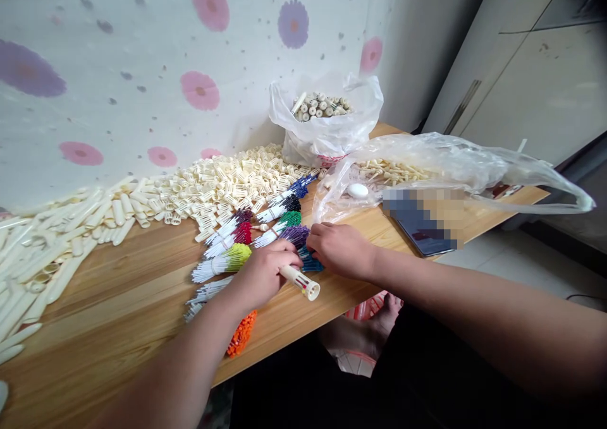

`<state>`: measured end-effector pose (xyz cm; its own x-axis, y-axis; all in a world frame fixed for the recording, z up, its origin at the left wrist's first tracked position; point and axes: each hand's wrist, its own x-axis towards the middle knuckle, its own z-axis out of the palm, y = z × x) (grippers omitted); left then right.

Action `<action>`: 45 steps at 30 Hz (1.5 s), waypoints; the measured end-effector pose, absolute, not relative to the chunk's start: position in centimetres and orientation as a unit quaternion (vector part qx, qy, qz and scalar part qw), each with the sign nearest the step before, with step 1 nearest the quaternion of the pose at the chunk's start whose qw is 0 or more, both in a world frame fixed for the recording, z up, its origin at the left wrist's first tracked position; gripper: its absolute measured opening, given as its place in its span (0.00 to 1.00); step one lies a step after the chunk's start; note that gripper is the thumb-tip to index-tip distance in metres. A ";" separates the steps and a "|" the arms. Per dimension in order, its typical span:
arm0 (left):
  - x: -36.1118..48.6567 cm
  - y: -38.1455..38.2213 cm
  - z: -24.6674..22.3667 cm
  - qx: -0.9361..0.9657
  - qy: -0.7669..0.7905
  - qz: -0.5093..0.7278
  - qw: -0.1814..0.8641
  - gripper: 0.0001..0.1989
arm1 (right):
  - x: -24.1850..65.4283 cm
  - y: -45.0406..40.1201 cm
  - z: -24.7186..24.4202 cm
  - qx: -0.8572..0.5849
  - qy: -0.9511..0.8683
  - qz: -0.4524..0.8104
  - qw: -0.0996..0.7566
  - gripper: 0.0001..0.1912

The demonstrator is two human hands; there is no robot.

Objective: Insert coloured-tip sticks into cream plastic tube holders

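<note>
My left hand [263, 274] is closed around a cream multicolour pen barrel [300, 282]. The barrel's round open end points toward me, and coloured bits show through its slots. Fingers bent together, my right hand [340, 249] is at the teal-tipped refills [310, 261], close to the purple-tipped refills [294, 234]. Whatever its fingertips hold is hidden. Bundles of thin pen refills lie in two rows around the hands: yellow-tipped [237, 257], red-tipped [243, 232], green-tipped [290, 220] and blue-tipped [303, 184] among them. Orange-tipped refills [243, 333] lie beneath my left forearm.
Slotted cream pen parts [232, 179] are heaped along the wall, with long cream barrels [61, 246] at left. A white bag [327, 138] holds assembled pieces. A clear bag [427, 157] contains small cream parts. A phone [420, 223] lies by the wooden table's [128, 296] right edge.
</note>
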<state>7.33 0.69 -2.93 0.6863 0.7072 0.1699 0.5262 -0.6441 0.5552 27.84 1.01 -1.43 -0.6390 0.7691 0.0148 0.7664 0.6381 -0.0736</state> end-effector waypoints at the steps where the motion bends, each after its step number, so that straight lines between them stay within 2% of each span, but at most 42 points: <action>1: 7.3 0.7 -3.0 0.889 0.346 0.186 0.235 0.11 | 27.7 1.0 -1.5 -0.431 -0.902 0.026 0.020 0.08; 8: 7.3 0.4 -3.0 0.890 0.357 0.170 0.229 0.11 | 27.6 1.0 -1.5 -0.422 -0.907 0.010 0.000 0.08; 14: 7.3 0.2 -2.9 0.884 0.372 0.164 0.229 0.11 | 27.5 0.9 -1.8 -0.395 -0.918 0.006 0.043 0.07; 20: 7.2 0.2 -2.9 0.882 0.374 0.166 0.232 0.13 | 30.1 0.9 -0.5 -0.435 -0.897 -0.072 0.038 0.10; 23: 6.9 0.2 -2.7 0.869 0.382 0.204 0.241 0.13 | 32.3 1.2 0.2 -0.450 -0.887 -0.080 0.063 0.10; 28: 6.9 -0.4 -1.8 0.746 0.492 0.323 0.313 0.06 | 32.5 0.5 0.3 -0.346 -0.927 0.012 0.144 0.12; 33: 7.8 -1.4 -1.1 0.694 0.492 0.280 0.445 0.07 | 29.9 -0.5 0.0 -0.310 -0.921 0.087 0.218 0.12; 38: 7.9 -1.6 -0.9 0.697 0.460 0.299 0.462 0.07 | 28.2 -0.1 -0.5 -0.298 -0.862 0.193 0.362 0.06; 40: 7.8 -1.5 -0.9 0.678 0.464 0.321 0.470 0.07 | 27.7 0.3 -0.8 -0.324 -0.815 0.265 0.400 0.09; 45: 7.4 -1.0 -1.0 0.645 0.471 0.356 0.486 0.07 | 27.0 0.7 -1.3 -0.357 -0.719 0.445 0.397 0.03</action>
